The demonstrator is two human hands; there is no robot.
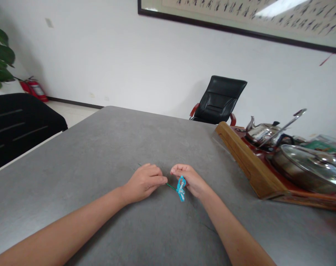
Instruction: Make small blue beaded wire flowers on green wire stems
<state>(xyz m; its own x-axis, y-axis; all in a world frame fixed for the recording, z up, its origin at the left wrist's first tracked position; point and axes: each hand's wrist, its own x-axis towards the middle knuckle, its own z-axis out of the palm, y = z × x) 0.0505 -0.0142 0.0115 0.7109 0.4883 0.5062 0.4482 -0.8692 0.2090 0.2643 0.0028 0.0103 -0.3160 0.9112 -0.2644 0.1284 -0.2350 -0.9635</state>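
Observation:
A small blue looped piece with a pale, shiny inner strip [181,188] hangs just above the grey table [146,136], beside the fingers of my right hand. From it a thin green stem [171,187] runs left to my left hand [147,183], whose thumb and fingers pinch it. A dark thin end sticks out beyond the back of that hand. My right hand [190,179] has its thumb and fingertips pressed together near the top of the blue piece; what they hold, if anything, is too small to make out.
On the right, a wooden tray [240,162] carries a steel kettle [263,132] and a lidded pan [303,168]. A black chair [222,98] stands behind the table, another black chair [24,129] at the left. A fire extinguisher [37,89] and a plant [2,55] are farther back.

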